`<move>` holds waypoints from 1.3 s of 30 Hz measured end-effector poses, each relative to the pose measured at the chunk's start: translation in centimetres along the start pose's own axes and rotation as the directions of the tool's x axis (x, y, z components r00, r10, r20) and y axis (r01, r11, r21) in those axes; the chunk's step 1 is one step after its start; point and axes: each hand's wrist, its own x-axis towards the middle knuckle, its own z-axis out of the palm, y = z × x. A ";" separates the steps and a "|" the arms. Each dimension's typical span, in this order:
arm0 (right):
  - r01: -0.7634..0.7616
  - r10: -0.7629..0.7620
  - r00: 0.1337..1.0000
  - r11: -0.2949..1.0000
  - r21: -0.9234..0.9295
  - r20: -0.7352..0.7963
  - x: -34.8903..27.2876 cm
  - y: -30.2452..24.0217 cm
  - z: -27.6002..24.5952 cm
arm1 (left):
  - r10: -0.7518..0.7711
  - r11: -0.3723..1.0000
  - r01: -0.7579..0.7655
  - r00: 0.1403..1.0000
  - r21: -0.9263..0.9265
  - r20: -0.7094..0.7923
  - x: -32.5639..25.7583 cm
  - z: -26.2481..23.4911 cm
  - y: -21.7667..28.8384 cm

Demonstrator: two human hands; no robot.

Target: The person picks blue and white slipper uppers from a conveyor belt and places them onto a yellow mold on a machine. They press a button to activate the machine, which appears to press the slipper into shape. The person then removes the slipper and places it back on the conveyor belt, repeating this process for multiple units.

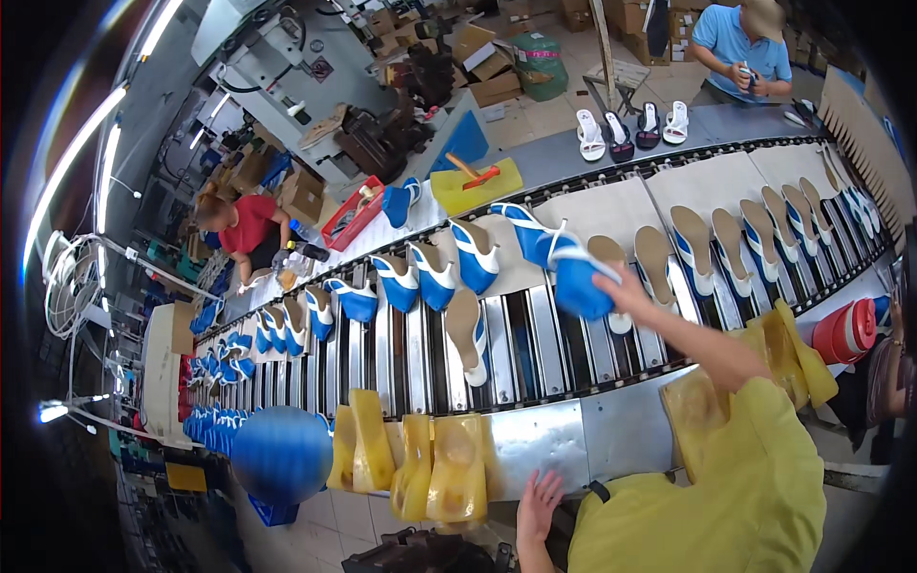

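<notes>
My right fingers curl round the blue shoe above the roller conveyor, my left hand spread and empty, so a light grip clear of neighbouring shoes seems wise.

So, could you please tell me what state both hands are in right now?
Left hand: open, holding nothing.
Right hand: closed, holding a blue shoe.

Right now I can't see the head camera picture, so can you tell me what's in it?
A person's right hand holds a blue-and-white shoe over a roller conveyor lined with more shoes; the left hand is open near a metal ledge. Yellow moulded pieces rest along the near edge, and two people are across the conveyor.
</notes>
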 end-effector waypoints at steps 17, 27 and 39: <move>-0.101 0.062 0.995 0.544 -0.833 -0.080 25.0 4.0 -16.7 | -0.117 0.980 0.043 0.917 -0.197 -0.381 0.5 -3.6 -5.6; 0.333 -0.480 0.877 0.604 -0.724 0.004 18.9 4.8 3.4 | -0.080 0.976 -0.019 0.894 -0.215 -0.441 -0.8 -4.4 -7.6; -0.147 -0.468 0.841 0.286 -0.947 -0.272 2.2 6.4 4.9 | -0.014 0.918 -0.186 0.867 -0.349 -0.498 -11.6 -8.3 -15.5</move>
